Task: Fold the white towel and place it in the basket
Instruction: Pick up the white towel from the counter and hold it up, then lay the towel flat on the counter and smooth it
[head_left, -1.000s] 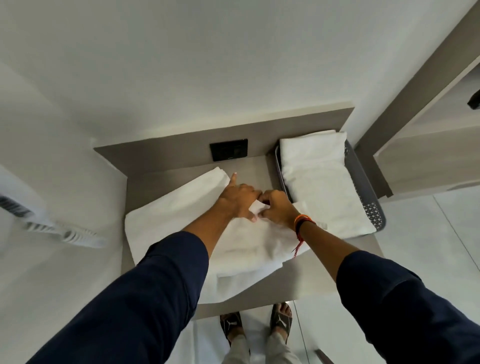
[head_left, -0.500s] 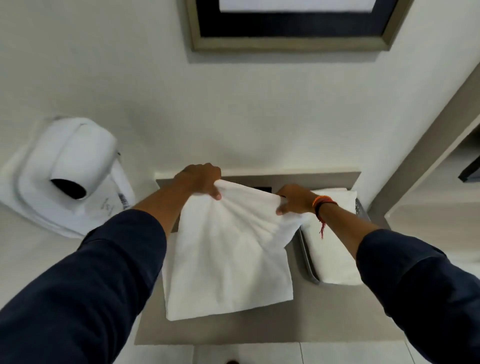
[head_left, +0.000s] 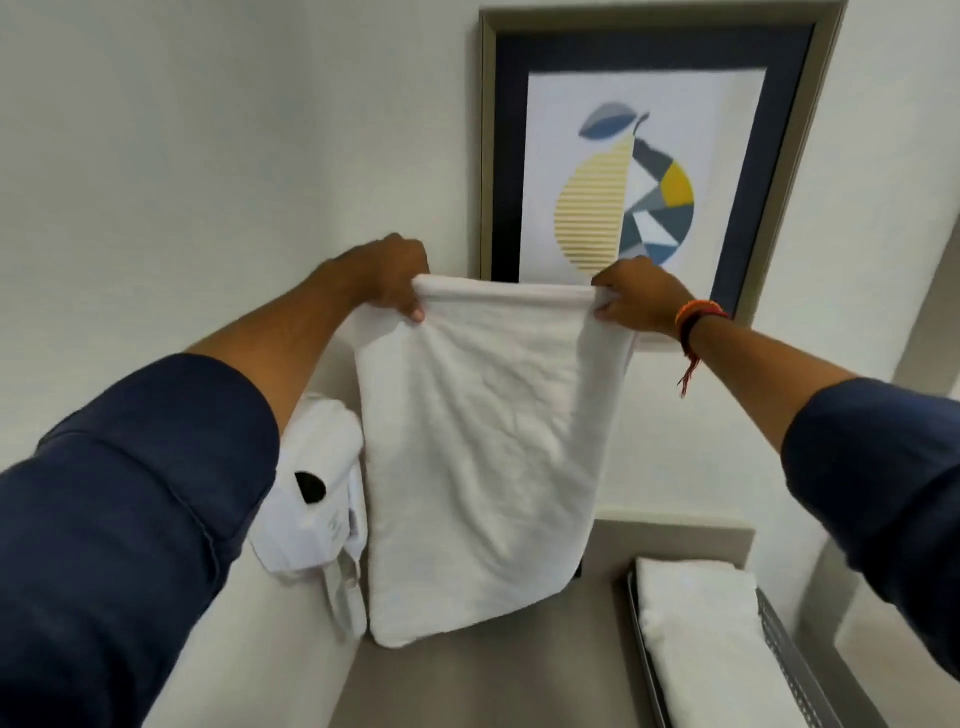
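White towel (head_left: 483, 457) held up in the air in front of the wall, hanging down flat, already doubled, with the fold along the top edge. Left hand (head_left: 387, 280) clenched on the upper left corner, right hand (head_left: 636, 299) clenched on the upper right corner, top edge stretched straight between them. Lower edge of the towel hanging just above the grey surface (head_left: 498, 680), perhaps touching at the lower left corner; cannot tell for sure. Basket (head_left: 792, 654) at the right on the same surface, well apart from the hanging towel, with another folded white towel (head_left: 711, 644) lying inside. Behind the right hand, a framed picture (head_left: 644, 156) of a pear on the wall. At the left, a white hair dryer (head_left: 317, 493) fixed on the wall, partly hidden behind the towel. Orange and black bracelet (head_left: 693, 317) on the right wrist, dark blue sleeves (head_left: 130, 519) on both arms.
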